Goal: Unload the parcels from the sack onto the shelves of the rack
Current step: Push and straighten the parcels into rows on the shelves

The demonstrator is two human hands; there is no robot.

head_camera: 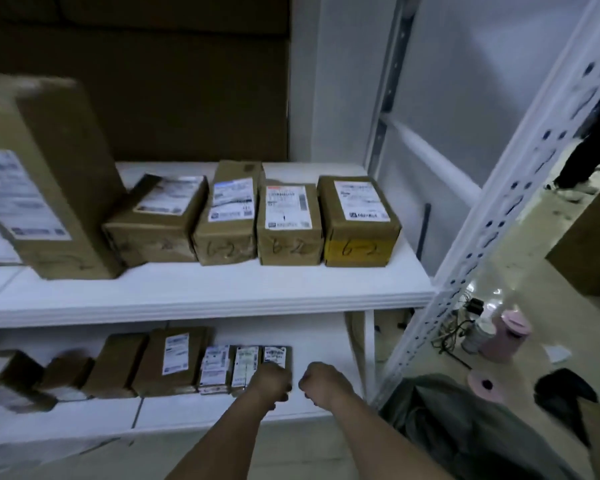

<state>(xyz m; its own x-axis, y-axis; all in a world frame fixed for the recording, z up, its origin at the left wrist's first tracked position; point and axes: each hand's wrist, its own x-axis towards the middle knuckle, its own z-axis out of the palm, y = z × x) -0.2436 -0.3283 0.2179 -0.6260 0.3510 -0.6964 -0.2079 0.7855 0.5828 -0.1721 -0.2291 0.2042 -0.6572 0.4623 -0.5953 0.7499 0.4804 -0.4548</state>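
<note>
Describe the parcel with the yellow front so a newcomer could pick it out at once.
Find the white rack and its upper shelf, where brown parcels stand in a row. Go to the right end of that row: the yellow-fronted parcel is last. Its neighbours are plain brown; only it has a yellow front face, with "6-2" handwritten on it.

We see brown cardboard parcels (359, 220) with glossy tape and paper labels, smooth matt white shelves (222, 292), and a perforated metal upright (499, 216).

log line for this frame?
phase: placing | left hand: at small parcel, lower shelf | right hand: fisted, empty | sack: floor right
</note>
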